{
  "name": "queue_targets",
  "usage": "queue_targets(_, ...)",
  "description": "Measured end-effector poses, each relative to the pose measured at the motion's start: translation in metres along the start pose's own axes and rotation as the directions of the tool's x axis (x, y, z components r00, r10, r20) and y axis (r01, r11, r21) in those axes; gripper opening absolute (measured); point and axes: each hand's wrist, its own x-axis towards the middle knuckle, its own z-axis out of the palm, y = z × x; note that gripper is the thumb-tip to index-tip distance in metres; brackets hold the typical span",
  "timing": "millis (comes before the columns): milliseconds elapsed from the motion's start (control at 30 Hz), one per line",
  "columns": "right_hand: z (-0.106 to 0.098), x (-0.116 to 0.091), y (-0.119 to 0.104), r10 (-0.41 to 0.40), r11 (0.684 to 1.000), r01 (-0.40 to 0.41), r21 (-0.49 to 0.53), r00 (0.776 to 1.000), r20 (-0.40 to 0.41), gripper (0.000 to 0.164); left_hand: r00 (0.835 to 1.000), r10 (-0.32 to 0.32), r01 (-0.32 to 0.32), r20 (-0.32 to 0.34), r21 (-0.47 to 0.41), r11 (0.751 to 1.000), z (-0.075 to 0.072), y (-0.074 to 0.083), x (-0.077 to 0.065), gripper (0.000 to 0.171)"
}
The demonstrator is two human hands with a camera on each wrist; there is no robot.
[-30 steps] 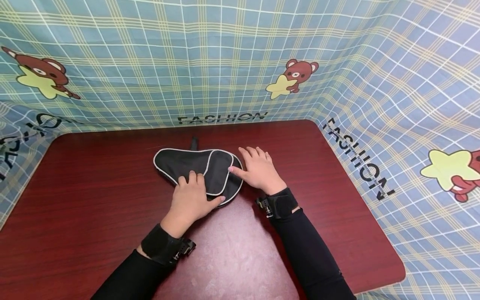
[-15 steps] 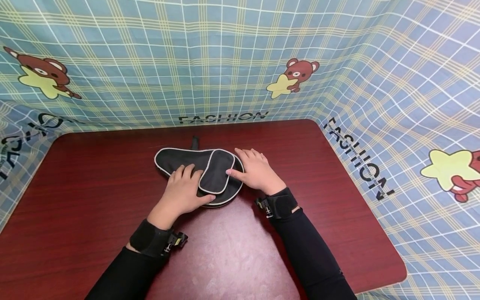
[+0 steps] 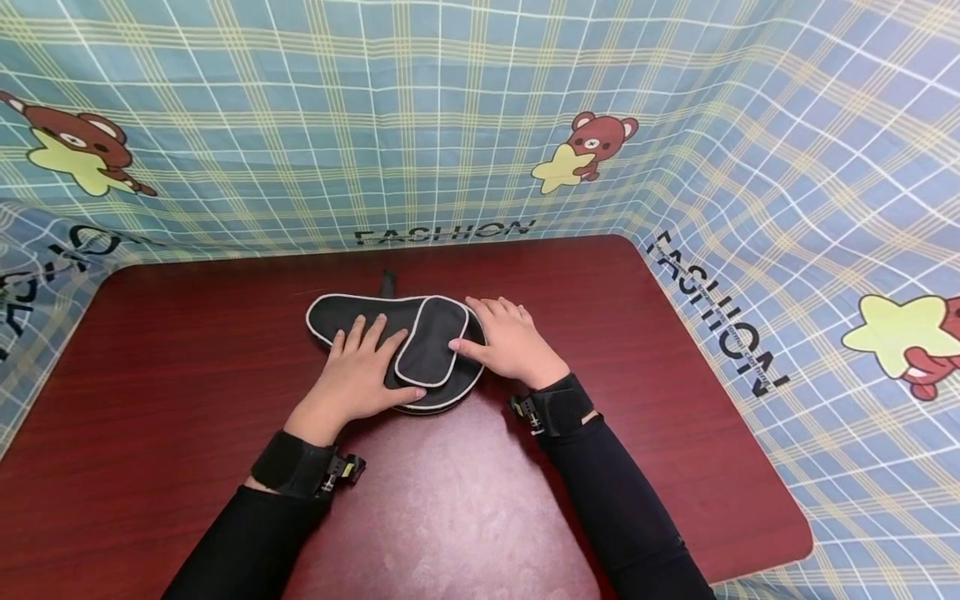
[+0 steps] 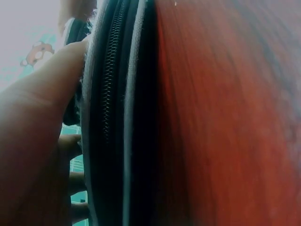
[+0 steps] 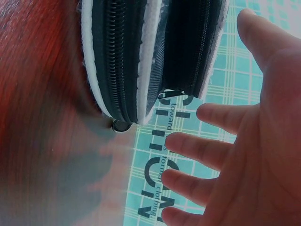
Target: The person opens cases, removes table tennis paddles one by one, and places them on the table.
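A black padded case with white piping, shaped like a table tennis bat, lies flat on the table. Its raised pocket sits on the round end. My left hand rests on the case with fingers spread, left of the pocket, its thumb along the near rim. At the round end's right side, my right hand has its fingers straight and its thumb over the pocket's edge; whether the thumb touches cannot be told. The left wrist view shows the rim's zip; in the right wrist view a metal ring hangs there.
The dark red table has rounded corners. Behind it and to the right hangs checked cloth with printed bears and lettering. A short black strap sticks out from the case's far side.
My left hand has slid left and spread its fingers, uncovering the pocket's left edge. My right hand has shifted slightly left towards the case, which stays nearly in place.
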Motion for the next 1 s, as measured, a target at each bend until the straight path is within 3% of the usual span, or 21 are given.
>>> queue_targets(400,0.001,0.0,0.003,-0.005,1.0,0.005,0.007,1.0,-0.014,0.085,0.998,-0.059,0.06,-0.01,0.042,0.997,-0.003,0.016,-0.007,0.105)
queue_targets(1000,-0.004,0.0,0.005,0.005,1.0,-0.005,0.009,1.0,-0.01,0.085,0.988,-0.143,0.149,-0.056,0.15,0.977,0.009,0.046,-0.022,0.109)
